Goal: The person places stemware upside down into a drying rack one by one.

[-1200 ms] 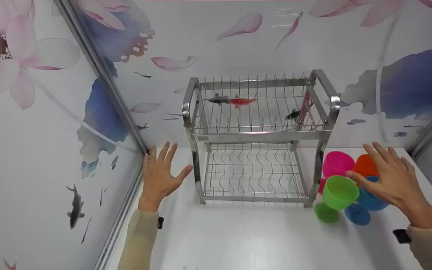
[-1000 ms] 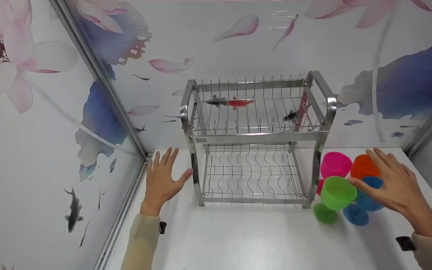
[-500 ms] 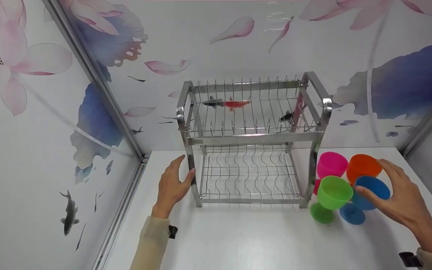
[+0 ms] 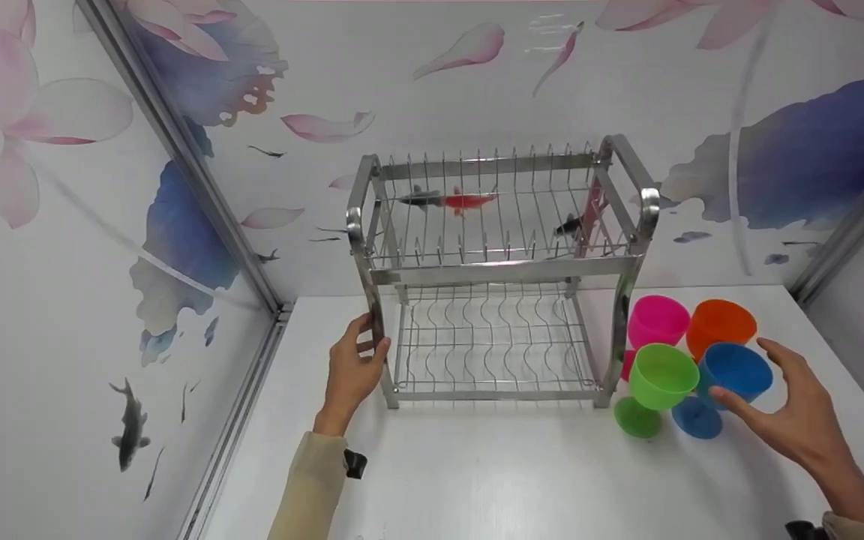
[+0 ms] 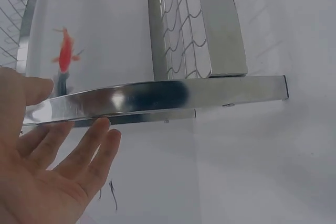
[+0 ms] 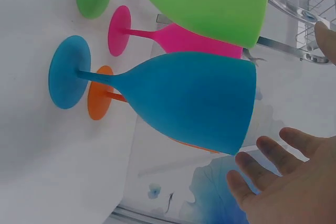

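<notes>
Head view: the left hand (image 4: 351, 379) curls round the left side of a dish rack (image 4: 503, 271), seemingly to steady it, while right of the rack the right hand (image 4: 798, 412) has fingers wide, apparently to suit the upright blue cup (image 4: 736, 375) beside it.

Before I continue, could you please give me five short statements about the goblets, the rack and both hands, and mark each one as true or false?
1. The green goblet stands upright on the white table. True.
2. The right hand holds the pink goblet. False: it holds nothing and is beside the blue goblet.
3. In the head view, the orange goblet is behind the blue goblet. True.
4. The metal rack has only one tier. False: it has two.
5. The left hand is at the rack's left front post. True.
</notes>
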`<state>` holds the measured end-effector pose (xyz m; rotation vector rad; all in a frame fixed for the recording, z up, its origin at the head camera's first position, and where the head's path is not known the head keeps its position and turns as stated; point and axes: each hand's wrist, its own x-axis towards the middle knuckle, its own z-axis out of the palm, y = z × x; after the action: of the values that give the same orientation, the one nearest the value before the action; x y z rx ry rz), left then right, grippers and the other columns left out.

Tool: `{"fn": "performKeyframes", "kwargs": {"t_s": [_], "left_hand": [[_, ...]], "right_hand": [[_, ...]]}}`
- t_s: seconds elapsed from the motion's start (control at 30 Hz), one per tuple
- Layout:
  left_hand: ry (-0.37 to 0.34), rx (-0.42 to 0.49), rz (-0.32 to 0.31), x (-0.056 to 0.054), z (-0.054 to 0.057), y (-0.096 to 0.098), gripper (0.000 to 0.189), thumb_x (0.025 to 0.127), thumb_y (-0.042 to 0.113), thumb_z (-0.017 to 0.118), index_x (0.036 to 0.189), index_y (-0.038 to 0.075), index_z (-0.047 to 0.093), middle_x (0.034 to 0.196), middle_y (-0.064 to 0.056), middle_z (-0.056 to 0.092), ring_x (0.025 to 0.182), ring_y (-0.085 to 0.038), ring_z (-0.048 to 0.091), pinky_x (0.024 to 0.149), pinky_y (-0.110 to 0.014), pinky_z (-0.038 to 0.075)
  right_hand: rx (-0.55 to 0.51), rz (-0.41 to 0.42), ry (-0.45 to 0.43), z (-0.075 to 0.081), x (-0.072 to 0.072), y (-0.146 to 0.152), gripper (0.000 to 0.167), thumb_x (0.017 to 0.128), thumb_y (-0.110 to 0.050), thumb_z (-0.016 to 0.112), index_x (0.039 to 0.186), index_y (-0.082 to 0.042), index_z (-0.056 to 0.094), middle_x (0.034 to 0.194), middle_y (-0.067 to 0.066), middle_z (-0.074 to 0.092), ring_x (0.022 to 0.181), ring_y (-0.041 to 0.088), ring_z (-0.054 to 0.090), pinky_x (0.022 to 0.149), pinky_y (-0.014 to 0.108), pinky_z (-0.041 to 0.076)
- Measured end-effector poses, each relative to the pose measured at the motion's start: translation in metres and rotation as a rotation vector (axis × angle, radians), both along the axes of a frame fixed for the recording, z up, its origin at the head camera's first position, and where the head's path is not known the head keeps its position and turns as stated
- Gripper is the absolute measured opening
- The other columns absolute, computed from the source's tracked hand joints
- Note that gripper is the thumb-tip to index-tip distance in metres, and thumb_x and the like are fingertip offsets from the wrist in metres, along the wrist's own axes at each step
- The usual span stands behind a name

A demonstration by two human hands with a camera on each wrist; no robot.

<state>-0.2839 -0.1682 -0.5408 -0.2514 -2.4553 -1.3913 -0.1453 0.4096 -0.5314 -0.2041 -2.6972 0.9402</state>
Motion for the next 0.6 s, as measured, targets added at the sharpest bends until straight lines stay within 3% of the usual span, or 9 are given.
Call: {"fn": "performKeyframes", "kwargs": {"t_s": [0.1, 0.23, 0.37, 0.6], "left_hand": [[0.036, 0.039, 0.014, -0.001, -0.004, 0.008, 0.052, 0.101, 0.007, 0.073, 0.149, 0.003, 0.056, 0.137, -0.02, 0.068, 0.106, -0.037, 0.078, 0.08, -0.032, 0.068], [0.083, 0.07, 0.048, -0.001, -0.006, 0.008, 0.048, 0.098, 0.002, 0.074, 0.145, 0.002, 0.061, 0.131, -0.02, 0.071, 0.094, -0.034, 0.08, 0.073, -0.03, 0.068], [0.104, 0.068, 0.069, -0.001, -0.006, 0.01, 0.047, 0.098, 0.001, 0.075, 0.143, 0.003, 0.063, 0.129, -0.018, 0.073, 0.089, -0.031, 0.08, 0.07, -0.031, 0.067], [0.103, 0.043, 0.102, 0.0, -0.005, 0.013, 0.046, 0.098, 0.002, 0.075, 0.143, 0.002, 0.064, 0.129, -0.018, 0.073, 0.087, -0.031, 0.08, 0.071, -0.036, 0.068]], "right_hand": [[-0.036, -0.005, -0.002, -0.006, 0.006, 0.006, 0.106, 0.09, -0.042, 0.085, 0.166, -0.001, 0.025, 0.163, 0.039, 0.031, 0.141, 0.063, 0.036, 0.102, 0.087, 0.038], [-0.087, -0.031, 0.008, -0.018, 0.006, 0.006, 0.108, 0.089, -0.038, 0.087, 0.167, -0.002, 0.023, 0.166, 0.037, 0.03, 0.143, 0.064, 0.035, 0.108, 0.084, 0.037], [-0.154, -0.08, 0.012, -0.029, 0.006, 0.008, 0.11, 0.089, -0.037, 0.088, 0.169, -0.005, 0.019, 0.17, 0.033, 0.025, 0.148, 0.064, 0.033, 0.112, 0.082, 0.035], [-0.265, -0.133, -0.057, -0.047, 0.001, 0.012, 0.113, 0.092, -0.04, 0.085, 0.169, -0.002, 0.011, 0.172, 0.034, 0.02, 0.15, 0.064, 0.03, 0.112, 0.079, 0.036]]}}
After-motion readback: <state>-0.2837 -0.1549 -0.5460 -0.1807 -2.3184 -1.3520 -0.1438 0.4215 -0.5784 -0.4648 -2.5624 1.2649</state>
